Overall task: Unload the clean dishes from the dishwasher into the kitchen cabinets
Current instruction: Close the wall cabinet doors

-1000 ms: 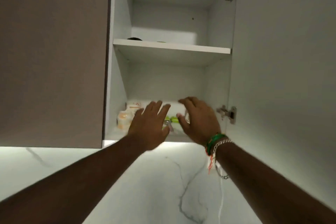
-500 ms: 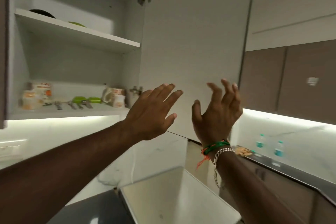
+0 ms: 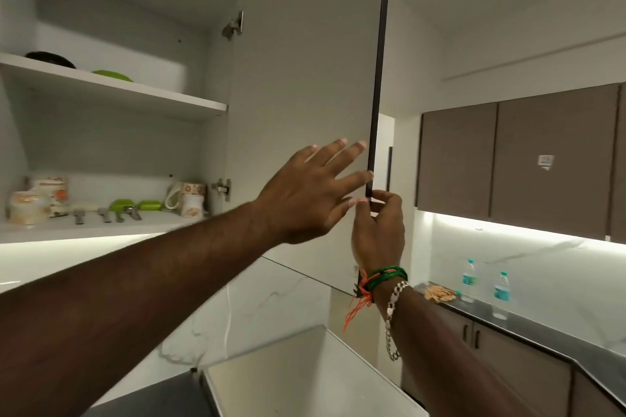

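Both hands at the open cabinet door point(image 3: 305, 78)
Left hand point(image 3: 311, 189) lies flat, fingers spread, on its inner face; right hand point(image 3: 379, 230) pinches its dark outer edge

Bare forearms; the right wrist wears green and orange thread bands point(image 3: 382, 276) and a silver chain bracelet point(image 3: 393, 315)
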A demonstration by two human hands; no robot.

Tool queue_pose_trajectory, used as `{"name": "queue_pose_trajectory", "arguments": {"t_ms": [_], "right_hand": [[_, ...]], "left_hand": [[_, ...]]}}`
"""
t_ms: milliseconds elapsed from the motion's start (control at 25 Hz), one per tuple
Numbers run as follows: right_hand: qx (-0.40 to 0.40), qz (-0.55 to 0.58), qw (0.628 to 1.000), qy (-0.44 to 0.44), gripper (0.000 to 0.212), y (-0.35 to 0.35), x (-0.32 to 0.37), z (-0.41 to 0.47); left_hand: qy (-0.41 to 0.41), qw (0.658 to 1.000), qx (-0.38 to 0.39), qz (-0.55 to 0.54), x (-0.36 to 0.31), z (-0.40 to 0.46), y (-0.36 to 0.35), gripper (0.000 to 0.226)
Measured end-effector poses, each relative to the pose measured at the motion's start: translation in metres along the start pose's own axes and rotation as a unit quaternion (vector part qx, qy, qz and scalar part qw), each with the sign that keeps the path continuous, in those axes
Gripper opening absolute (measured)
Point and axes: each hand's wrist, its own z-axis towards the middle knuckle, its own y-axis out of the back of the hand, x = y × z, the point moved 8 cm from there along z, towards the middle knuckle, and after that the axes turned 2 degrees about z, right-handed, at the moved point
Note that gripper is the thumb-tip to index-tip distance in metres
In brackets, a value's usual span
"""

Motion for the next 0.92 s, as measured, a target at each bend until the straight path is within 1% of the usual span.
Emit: {"name": "queue_pose_trajectory", "arguments": {"t_ms": [40, 80, 160, 240, 280, 320, 400, 440, 480, 560, 600, 640, 720, 840, 920], "right_hand": [[0.002, 0.036, 0.999, 0.003, 0.011, 0.001, 0.006, -0.002], [0.017, 0.077, 0.997, 0.020, 0.008, -0.001, 0.015, -0.006], [0.073, 0.171, 0.980, 0.077, 0.008, -0.014, 0.041, -0.022], [0.151, 0.254, 0.946, 0.133, 0.004, -0.041, 0.068, -0.049], [0.196, 0.286, 0.926, 0.149, 0.002, -0.059, 0.079, -0.064], [0.236, 0.307, 0.909, 0.155, 0.006, -0.080, 0.088, -0.081], [0.312, 0.320, 0.877, 0.176, 0.026, -0.125, 0.102, -0.123], [0.349, 0.304, 0.864, 0.197, 0.039, -0.149, 0.108, -0.147], [0.377, 0.262, 0.858, 0.230, 0.053, -0.172, 0.110, -0.170], [0.390, 0.146, 0.852, 0.318, 0.071, -0.220, 0.109, -0.213], [0.394, 0.092, 0.844, 0.351, 0.077, -0.243, 0.107, -0.228], [0.397, 0.048, 0.838, 0.371, 0.082, -0.266, 0.103, -0.240], [0.394, -0.003, 0.829, 0.396, 0.089, -0.304, 0.097, -0.254], [0.382, -0.049, 0.823, 0.418, 0.089, -0.349, 0.090, -0.260], [0.376, -0.073, 0.822, 0.422, 0.090, -0.375, 0.087, -0.265]], "left_hand": [[0.003, 1.000, -0.006, 0.012, 0.009, 0.001, 0.006, 0.056], [0.004, 1.000, -0.014, 0.022, 0.019, 0.001, 0.013, 0.056], [-0.011, 0.998, -0.036, 0.045, 0.035, -0.001, 0.032, 0.056], [-0.039, 0.995, -0.031, 0.085, 0.054, -0.011, 0.049, 0.053], [-0.040, 0.994, -0.020, 0.100, 0.068, -0.021, 0.057, 0.049], [-0.030, 0.993, -0.010, 0.110, 0.085, -0.035, 0.067, 0.046], [0.012, 0.994, 0.003, 0.110, 0.123, -0.073, 0.087, 0.047], [0.046, 0.994, 0.014, 0.098, 0.142, -0.096, 0.097, 0.052], [0.085, 0.993, 0.024, 0.082, 0.158, -0.119, 0.102, 0.059], [0.155, 0.984, 0.051, 0.074, 0.190, -0.164, 0.107, 0.068], [0.184, 0.978, 0.063, 0.081, 0.208, -0.184, 0.106, 0.067], [0.208, 0.971, 0.069, 0.093, 0.225, -0.202, 0.104, 0.065], [0.243, 0.961, 0.083, 0.106, 0.259, -0.230, 0.094, 0.066], [0.256, 0.953, 0.108, 0.123, 0.297, -0.254, 0.073, 0.079], [0.259, 0.944, 0.133, 0.154, 0.318, -0.271, 0.054, 0.091]]}}
